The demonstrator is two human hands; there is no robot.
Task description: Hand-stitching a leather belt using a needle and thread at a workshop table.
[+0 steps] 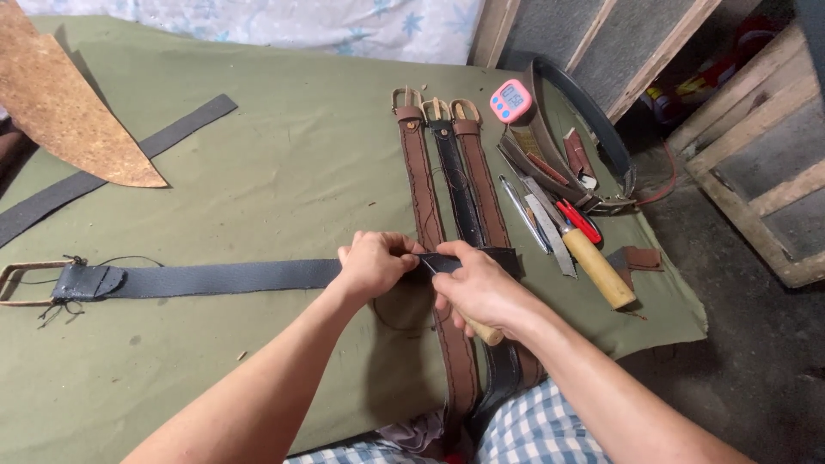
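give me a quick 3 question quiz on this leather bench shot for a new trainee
1. True or false: the left hand presses on the grey belt strap lying across the green cloth.
2. Which finished belts lie side by side above the hands? A) three, brown, black, brown B) two, both black C) four, all brown
3. What does the right hand hold, judging by the part sticking out below the palm?

Key
1. True.
2. A.
3. A tool with a pale wooden handle; its working end is hidden by the hand at the strap's end.
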